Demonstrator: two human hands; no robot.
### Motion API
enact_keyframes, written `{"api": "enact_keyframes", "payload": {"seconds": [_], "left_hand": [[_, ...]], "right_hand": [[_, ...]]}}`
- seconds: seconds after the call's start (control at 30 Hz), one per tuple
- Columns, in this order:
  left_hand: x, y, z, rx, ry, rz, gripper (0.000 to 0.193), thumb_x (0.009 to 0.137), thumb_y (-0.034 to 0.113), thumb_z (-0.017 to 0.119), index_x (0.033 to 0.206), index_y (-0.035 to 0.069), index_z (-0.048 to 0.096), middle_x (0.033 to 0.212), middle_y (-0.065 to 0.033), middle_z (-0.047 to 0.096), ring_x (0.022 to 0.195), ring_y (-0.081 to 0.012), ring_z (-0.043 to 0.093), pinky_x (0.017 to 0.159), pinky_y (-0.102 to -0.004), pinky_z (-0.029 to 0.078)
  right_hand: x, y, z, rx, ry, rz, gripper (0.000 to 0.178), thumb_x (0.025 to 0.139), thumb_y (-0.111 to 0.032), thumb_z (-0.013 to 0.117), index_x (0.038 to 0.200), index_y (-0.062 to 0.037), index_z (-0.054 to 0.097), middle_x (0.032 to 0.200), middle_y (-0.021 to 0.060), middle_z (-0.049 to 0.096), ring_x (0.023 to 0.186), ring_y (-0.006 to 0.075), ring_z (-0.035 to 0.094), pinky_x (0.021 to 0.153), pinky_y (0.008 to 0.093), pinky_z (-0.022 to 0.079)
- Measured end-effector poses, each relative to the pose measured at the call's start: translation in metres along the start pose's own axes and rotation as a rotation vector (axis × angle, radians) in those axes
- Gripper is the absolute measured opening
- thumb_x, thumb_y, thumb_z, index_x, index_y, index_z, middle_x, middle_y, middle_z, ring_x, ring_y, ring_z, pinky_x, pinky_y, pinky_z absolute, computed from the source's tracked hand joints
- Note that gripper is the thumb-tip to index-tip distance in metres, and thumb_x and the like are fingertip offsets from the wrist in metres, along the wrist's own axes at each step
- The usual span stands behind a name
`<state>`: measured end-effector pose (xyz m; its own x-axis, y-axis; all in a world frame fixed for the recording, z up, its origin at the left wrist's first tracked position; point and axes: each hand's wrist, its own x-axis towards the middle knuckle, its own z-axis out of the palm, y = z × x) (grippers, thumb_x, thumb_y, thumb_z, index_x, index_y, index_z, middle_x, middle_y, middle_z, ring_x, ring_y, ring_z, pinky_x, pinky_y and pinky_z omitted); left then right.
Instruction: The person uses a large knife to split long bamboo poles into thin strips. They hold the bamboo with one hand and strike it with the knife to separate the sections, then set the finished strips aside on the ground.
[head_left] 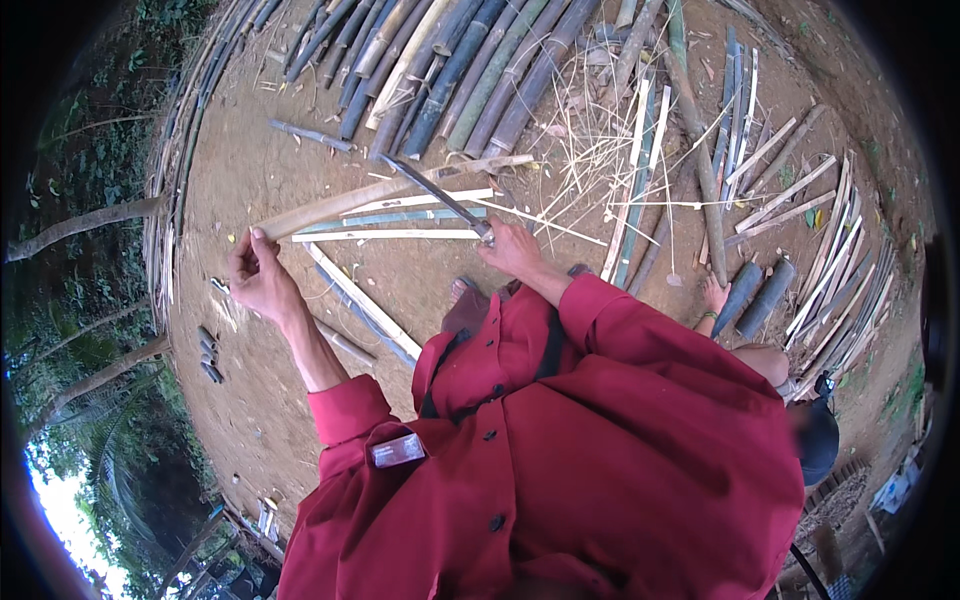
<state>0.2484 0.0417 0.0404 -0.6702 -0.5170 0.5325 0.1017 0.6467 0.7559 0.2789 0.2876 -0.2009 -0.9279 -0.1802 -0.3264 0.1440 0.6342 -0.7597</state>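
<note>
Left hand (262, 280) – closed, thumb and fingers pinching the near end of a bamboo strip (340, 203). Strip is tan, held out across the body, far end pointing right and slightly away.

Right hand (515, 250) – clenched round the handle of a knife (437, 190). Long dark blade points up-left and crosses the strip in view; can't tell if edge and strip are touching.

Containers: chest pocket (383, 433) on the red shirt (610, 460), wearer's left side, with a small pale packet (397, 450) showing at its opening. How deep the packet sits – can't tell.

Labels: packet face carries small light print, too small to make out.

Around the hands: pale split strips (390, 236) lie on the dirt ground (240, 390) just below the held piece, with a greenish strip (400, 217) among them. Stack of bamboo poles (500, 75) beyond, thin shavings (600, 160) scattered to its right. More split lengths bundled at far right.

Another person crouches at right, their hand (715, 295) beside two short dark bamboo sections (765, 298); dark cap (822, 455) on or by that person's head.
</note>
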Motion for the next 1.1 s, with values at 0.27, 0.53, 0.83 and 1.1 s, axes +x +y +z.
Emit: {"api": "enact_keyframes", "payload": {"seconds": [0.27,0.53,0.83,1.1], "left_hand": [[-0.010,-0.014,-0.025,0.050,-0.057,-0.033,0.020,0.085,0.013,0.065,0.095,-0.005,0.063,0.079,-0.0102,0.063,0.068,-0.0123,0.060,0.060,-0.0231,0.053],[0.024,-0.044,-0.040,-0.147,-0.283,0.013,0.017,0.086,0.006,0.062,0.102,-0.001,0.064,0.089,-0.0102,0.067,0.082,-0.0158,0.064,0.073,-0.0251,0.053],[0.039,-0.056,-0.038,-0.438,-0.533,0.230,0.019,0.080,-0.003,0.065,0.098,0.002,0.064,0.099,-0.0096,0.064,0.094,-0.0172,0.060,0.079,-0.0268,0.049],[0.043,-0.033,-0.026,-0.503,-0.575,0.490,0.021,0.074,-0.010,0.065,0.091,0.001,0.066,0.093,-0.0111,0.065,0.085,-0.0184,0.062,0.072,-0.0269,0.049]], "right_hand": [[0.010,0.055,0.039,-0.002,-0.023,0.207,0.044,0.073,-0.032,0.062,0.106,-0.0040,0.057,0.088,0.0228,0.064,0.087,0.0366,0.063,0.078,0.0449,0.050],[0.033,0.075,0.058,0.059,0.041,0.402,0.046,0.072,-0.038,0.059,0.099,-0.0009,0.060,0.085,0.0221,0.064,0.081,0.0359,0.063,0.073,0.0436,0.049],[-0.098,-0.166,-0.037,0.332,0.226,-0.116,0.036,0.074,-0.029,0.063,0.098,-0.0018,0.058,0.074,0.0175,0.061,0.069,0.0308,0.062,0.066,0.0390,0.047],[-0.110,-0.243,-0.033,0.298,0.413,-0.385,0.038,0.074,-0.026,0.066,0.099,0.0008,0.057,0.067,0.0193,0.059,0.063,0.0325,0.060,0.063,0.0397,0.046]]}}
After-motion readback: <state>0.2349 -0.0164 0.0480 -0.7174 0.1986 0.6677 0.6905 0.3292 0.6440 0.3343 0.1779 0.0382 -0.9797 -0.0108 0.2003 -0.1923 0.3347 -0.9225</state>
